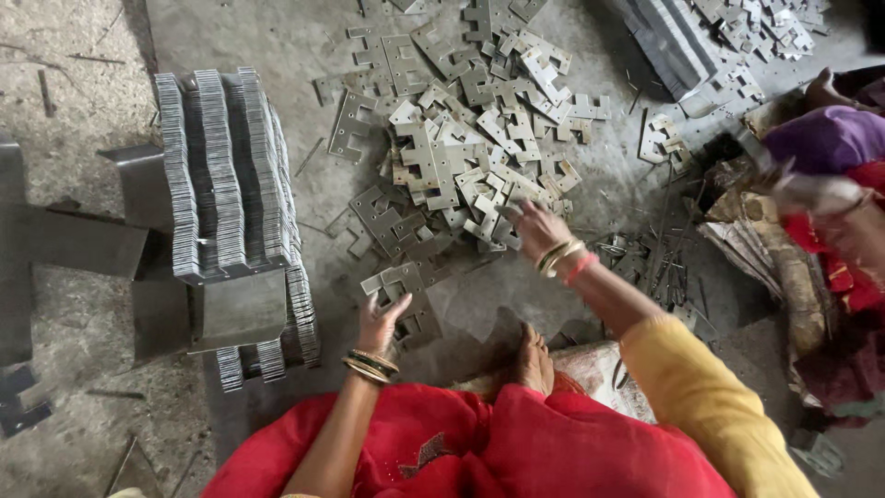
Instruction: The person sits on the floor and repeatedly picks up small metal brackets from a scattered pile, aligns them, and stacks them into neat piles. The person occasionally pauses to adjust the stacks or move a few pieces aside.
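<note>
- Sorting step, likely: left hand [380, 318] pinches a notched metal plate [398, 281] between fingertips.
- Right hand [537, 229], fingers spread, rests on the plate pile [470, 148].
- Next needs a clean single-plate pick, then the stack [230, 175].

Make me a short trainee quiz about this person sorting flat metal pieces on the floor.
1. True or false: the left hand rests on a notched grey metal plate.
2. Which hand reaches into the loose heap of notched grey metal plates?
3. The tall stacked rows of grey metal plates stand on which side of the person: A left, B right?

Key: 1 true; 2 the right hand; 3 A.
</note>
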